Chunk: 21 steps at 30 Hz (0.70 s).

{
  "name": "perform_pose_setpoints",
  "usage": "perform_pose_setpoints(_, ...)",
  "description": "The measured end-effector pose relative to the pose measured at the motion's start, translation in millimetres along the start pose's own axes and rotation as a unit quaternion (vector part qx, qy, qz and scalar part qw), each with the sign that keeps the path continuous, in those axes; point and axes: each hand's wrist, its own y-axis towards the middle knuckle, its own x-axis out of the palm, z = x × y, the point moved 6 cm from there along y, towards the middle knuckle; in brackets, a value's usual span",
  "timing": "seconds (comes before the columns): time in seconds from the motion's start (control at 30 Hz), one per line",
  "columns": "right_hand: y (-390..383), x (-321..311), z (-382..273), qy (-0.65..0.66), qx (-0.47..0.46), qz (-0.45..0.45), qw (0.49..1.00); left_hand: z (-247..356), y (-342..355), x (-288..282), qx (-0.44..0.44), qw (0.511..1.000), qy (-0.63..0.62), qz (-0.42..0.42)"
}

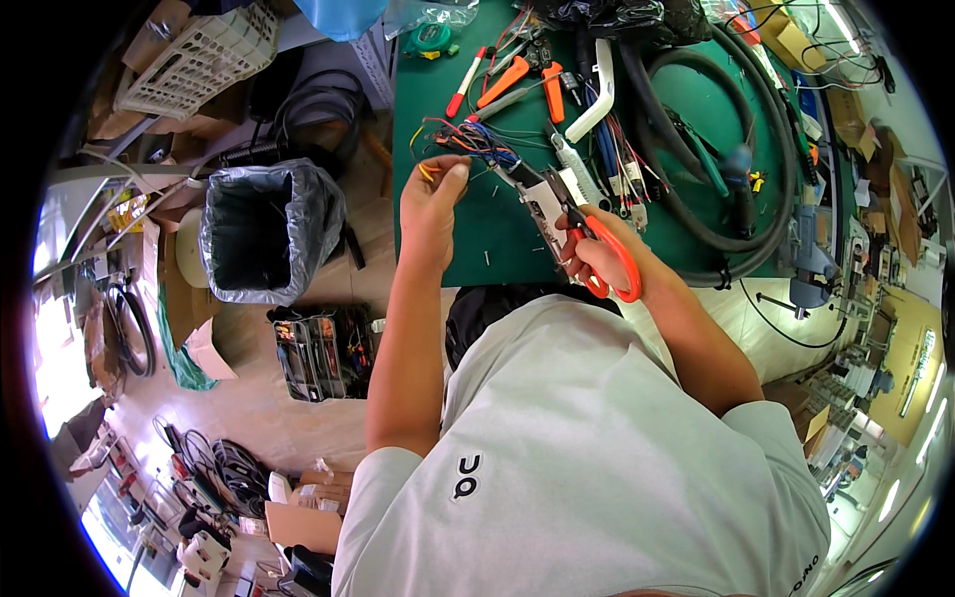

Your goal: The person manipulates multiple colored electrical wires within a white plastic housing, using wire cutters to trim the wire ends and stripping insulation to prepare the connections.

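Green table (476, 221) and surroundings. Near the left edge, toward the far side: teal tape measure (430, 38). On the right half, reaching the near edge: coil of thick black cable (642, 114), with green-handled pliers (704, 159) inside its outer loop. On the floor beyond the left edge: waste bin (227, 237) with grey liner; nearer the viewer, open tool case (323, 348), filled. Farther left: white perforated plastic crate (194, 72).

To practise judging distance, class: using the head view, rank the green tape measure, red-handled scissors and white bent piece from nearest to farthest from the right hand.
1. Red-handled scissors: in the right hand.
2. White bent piece: beyond that hand, on the green table.
3. Green tape measure: near the table's far left corner.
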Motion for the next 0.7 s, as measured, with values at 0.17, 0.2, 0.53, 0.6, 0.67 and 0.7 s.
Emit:
perform_pose_setpoints(0.17,-4.3,-6.5,4.4,0.009,-0.010,0.006,1.000,2.4,15.0,22.7,-0.024,0.994,0.096,0.037)
perform_pose_setpoints(0.2,-5.9,-8.2,4.1,0.010,-0.012,0.011,1.000,4.8,12.9,25.6,-0.022,0.991,0.123,0.041)
perform_pose_setpoints(0.53,-14.3,-22.7,9.6,0.029,-0.020,0.030,0.999,-22.4,-18.7,5.7,0.020,0.998,-0.058,-0.022)
perform_pose_setpoints(0.6,-14.8,-24.2,10.1,0.033,-0.023,0.029,0.999,-22.2,-16.1,-0.4,0.022,0.998,-0.052,-0.023)
perform_pose_setpoints(0.67,-13.6,-26.5,10.3,0.038,-0.028,0.026,0.999,-20.8,-14.3,-4.7,0.021,0.999,-0.031,-0.026)
perform_pose_setpoints(0.7,-13.2,-26.7,10.2,0.034,-0.025,0.021,0.999,-20.7,-14.3,-4.6,0.015,0.998,-0.048,-0.034)
